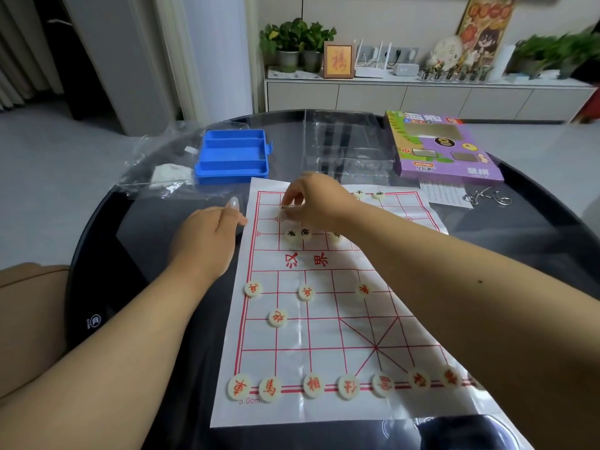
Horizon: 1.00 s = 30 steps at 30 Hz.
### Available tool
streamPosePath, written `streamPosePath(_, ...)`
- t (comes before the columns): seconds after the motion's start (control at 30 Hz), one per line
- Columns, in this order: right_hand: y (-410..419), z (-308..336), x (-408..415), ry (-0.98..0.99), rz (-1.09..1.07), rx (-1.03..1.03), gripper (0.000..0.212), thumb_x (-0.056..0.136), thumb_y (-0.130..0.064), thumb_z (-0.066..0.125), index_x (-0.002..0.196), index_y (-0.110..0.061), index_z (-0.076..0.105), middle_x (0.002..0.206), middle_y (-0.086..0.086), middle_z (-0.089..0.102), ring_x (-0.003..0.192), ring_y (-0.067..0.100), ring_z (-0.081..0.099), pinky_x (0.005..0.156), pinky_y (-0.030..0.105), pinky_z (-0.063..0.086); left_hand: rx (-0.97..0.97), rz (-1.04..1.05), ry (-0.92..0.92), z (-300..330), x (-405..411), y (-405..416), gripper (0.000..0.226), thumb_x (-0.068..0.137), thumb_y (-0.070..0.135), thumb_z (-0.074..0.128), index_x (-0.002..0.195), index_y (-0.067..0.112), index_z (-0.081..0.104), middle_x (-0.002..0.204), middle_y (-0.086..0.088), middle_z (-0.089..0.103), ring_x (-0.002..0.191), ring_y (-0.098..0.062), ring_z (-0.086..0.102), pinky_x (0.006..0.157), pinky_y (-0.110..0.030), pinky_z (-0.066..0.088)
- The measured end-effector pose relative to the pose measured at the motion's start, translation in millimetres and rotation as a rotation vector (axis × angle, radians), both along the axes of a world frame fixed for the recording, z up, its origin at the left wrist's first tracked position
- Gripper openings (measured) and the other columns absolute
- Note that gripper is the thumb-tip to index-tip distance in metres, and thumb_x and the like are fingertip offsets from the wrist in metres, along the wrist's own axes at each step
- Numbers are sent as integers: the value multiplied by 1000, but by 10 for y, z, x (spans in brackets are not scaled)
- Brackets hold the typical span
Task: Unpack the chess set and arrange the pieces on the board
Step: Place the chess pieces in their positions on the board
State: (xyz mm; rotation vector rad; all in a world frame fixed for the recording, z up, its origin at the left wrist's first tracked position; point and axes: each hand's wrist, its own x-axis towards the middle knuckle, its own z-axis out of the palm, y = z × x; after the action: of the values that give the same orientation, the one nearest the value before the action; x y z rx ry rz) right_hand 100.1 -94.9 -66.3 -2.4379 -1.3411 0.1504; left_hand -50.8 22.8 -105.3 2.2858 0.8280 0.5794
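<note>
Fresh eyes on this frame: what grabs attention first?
The white paper board with its red grid lies across the dark round table, a row of red-lettered pieces along its near edge. The right hand reaches over the far left part of the board, pinching a piece, while the left hand rests at the board's left edge. Behind, a bright blue tray and a purple box stand out.

White board (328, 332), red grid lines. Cream pieces (313, 385), red characters, at 6 o'clock; black-marked ones (298, 234) at 12. Blue tray (232, 156) at 11, purple box (444, 147) at 1. Black table (156, 222).
</note>
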Motion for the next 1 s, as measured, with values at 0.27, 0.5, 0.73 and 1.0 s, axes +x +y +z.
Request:
streamPosePath(0.27,-765,209,704,177,-424,239,28,93,-24,58,95,4,64,76,12,57,59,18,50,51,26,42,7,-15,0,24,-6,-21,56,101,47,22,99,18,71,109,-1,66,92,-9,50,75,-29,34)
streamPosePath(0.5,-1216,-35,1036,109,-586,61,10,87,-14,63,96,-12,67,88,4,60,83,20,53,71,26,38,-2,-7,-4,15,5,-16,56,100,47,23,98,18,71,108,0,66,92,-9,51,71,-24,33)
streamPosePath(0.73,-1184,-104,1046,93,-557,42,12,85,-20,67,97,-20,68,92,3,65,79,20,57,68,27,41,9,-13,-19,-2,3,7,57,100,48,22,98,19,71,113,-1,66,100,-10,52,80,-30,35)
streamPosePath(1.0,-1142,-22,980,17,-552,79,36,84,-21,70,117,-12,61,101,5,61,84,21,52,70,28,39,7,-12,-8,11,6,-11,56,100,48,22,99,20,71,114,1,66,98,-7,49,81,-30,35)
